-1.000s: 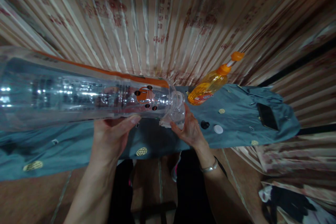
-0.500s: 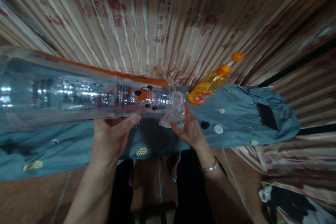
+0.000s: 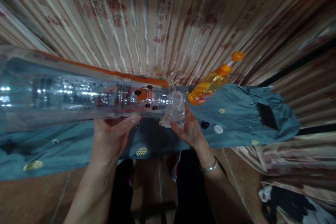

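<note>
A large clear plastic bottle (image 3: 89,94) with an orange-edged label lies nearly level across the left half of the view. My left hand (image 3: 112,133) grips it from below, the thumb pressed along its near side and the other fingers hidden beneath. Its neck points right, against a small clear container (image 3: 177,113) with a whitish patch at its lower left. My right hand (image 3: 187,127) is closed around that container's right side. Whether liquid passes between the two cannot be made out. Just beyond my right hand stands a pump bottle (image 3: 207,87) of orange-yellow liquid.
Both hands are above a narrow table under a blue-green cloth (image 3: 236,112). A black cap (image 3: 205,124), a white round lid (image 3: 218,129) and a dark phone (image 3: 267,116) lie on its right part. Patterned curtains (image 3: 147,24) hang close behind. Dark cloth items (image 3: 291,203) lie at lower right.
</note>
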### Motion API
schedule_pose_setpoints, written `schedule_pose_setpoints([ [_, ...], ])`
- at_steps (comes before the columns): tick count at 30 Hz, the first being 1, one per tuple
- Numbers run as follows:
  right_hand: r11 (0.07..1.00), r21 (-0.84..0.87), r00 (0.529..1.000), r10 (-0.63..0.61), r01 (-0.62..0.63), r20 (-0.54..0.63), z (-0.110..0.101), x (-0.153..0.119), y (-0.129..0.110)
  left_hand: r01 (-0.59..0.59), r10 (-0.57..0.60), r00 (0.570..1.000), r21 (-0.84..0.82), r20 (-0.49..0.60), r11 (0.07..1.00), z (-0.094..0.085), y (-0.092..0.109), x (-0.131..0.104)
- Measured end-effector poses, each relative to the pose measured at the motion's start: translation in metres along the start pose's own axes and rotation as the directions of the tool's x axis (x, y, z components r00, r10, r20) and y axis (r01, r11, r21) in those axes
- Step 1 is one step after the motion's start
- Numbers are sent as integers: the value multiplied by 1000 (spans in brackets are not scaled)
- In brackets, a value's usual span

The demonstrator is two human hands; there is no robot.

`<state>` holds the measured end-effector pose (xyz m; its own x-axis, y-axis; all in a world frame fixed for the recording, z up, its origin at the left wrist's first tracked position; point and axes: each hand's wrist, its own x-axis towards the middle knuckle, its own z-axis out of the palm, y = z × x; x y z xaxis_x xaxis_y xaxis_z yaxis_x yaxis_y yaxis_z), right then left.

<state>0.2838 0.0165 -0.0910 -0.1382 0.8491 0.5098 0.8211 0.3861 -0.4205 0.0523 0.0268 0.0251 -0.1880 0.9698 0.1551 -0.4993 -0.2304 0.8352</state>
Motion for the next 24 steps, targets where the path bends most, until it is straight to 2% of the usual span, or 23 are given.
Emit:
schedule_pose_setpoints([
  [6,1000,6,999,-18,18,-33,1,0,1,20,-20,1000,-27,-11,999,0,-1,0],
  [24,999,38,1000,-1,2,-28,2,0,2,26,-26,1000,5,-11,1000,0,-1,1],
])
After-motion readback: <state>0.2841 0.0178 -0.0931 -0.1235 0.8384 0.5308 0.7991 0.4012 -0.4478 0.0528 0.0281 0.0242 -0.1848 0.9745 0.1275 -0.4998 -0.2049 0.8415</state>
